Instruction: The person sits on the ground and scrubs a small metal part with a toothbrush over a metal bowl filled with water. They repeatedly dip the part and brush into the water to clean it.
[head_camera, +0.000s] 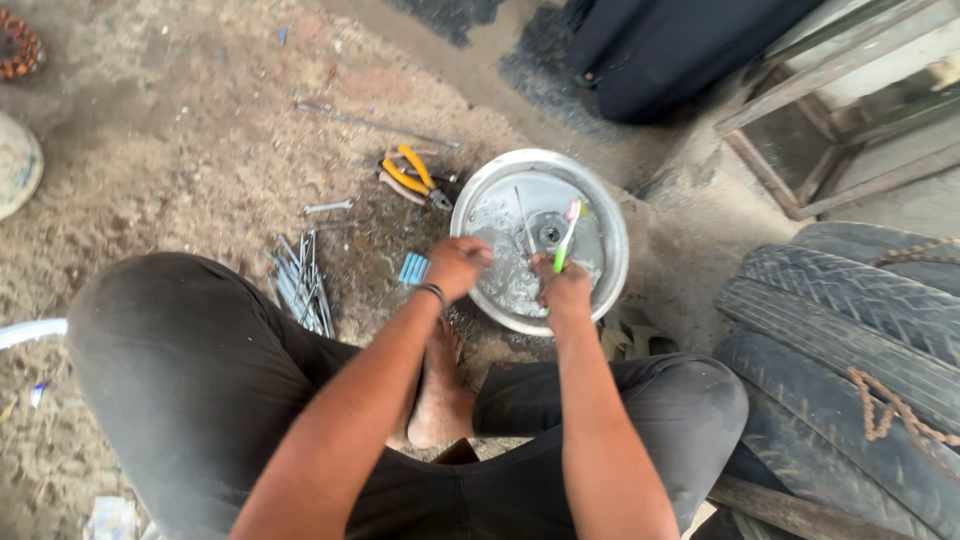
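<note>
**Both hands over the metal basin**

The right hand (563, 285) is closed around a green toothbrush (567, 236), held upright above the round metal basin (600, 205) on the dirt floor. The left hand (457, 265) is curled at the basin's near-left rim; what it holds cannot be told. Yellow-handled pliers (412, 174) lie just left of the basin, spokes (300, 285) farther left, tyres (850, 330) crowding the right.

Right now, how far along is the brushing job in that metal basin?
In hand: right hand holds a green toothbrush over the metal basin, left hand holds something small at its rim. Done: the basin holds wet liquid and a small round part. Left: metal rods lie untouched on the ground, pliers beside.
</note>
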